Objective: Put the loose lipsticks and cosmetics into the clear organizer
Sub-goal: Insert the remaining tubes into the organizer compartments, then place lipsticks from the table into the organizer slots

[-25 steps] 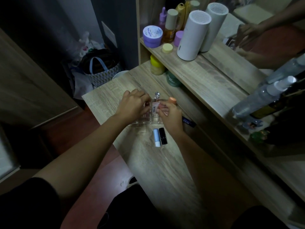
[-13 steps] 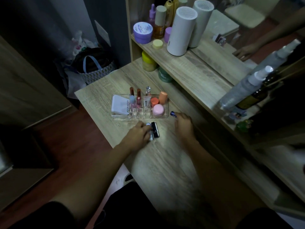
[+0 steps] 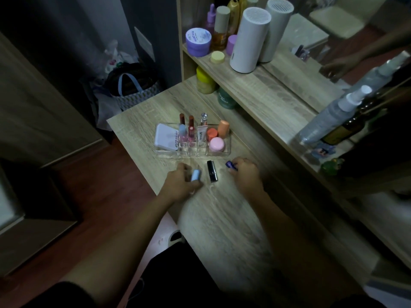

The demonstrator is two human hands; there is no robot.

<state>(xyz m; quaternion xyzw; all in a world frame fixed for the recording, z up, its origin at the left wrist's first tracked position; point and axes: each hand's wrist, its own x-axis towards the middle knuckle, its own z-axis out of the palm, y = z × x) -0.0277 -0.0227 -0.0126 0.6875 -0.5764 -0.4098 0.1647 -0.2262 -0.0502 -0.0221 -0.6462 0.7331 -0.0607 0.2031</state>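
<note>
Left hand: my left hand [image 3: 181, 183] rests low on the wooden table [image 3: 222, 230], fingers curled around the light blue tube [image 3: 196, 175], whose far end sticks out past my knuckles.
Right hand: my right hand [image 3: 245, 175] lies to the right, well apart from the left, fingers pinched on the dark blue item [image 3: 230, 164]; only its far tip shows, so I cannot tell what it is.
Black lipstick: the black lipstick [image 3: 212, 171] lies flat on the table between my two hands, untouched, just right of the light blue tube.
Clear organizer: the clear organizer [image 3: 226, 152] sits on the table just beyond my hands.
Left compartment: a white compact [image 3: 163, 137] lies in it.
Middle slots: lipsticks and a small white tube [image 3: 201, 136] stand upright.
Right compartment: a pink jar [image 3: 216, 144] at the near side, two orange-capped items behind it.
Shelf: the raised shelf [image 3: 266, 94] at the far right carries a tall white cylinder [image 3: 250, 40] and several bottles and jars.
</note>
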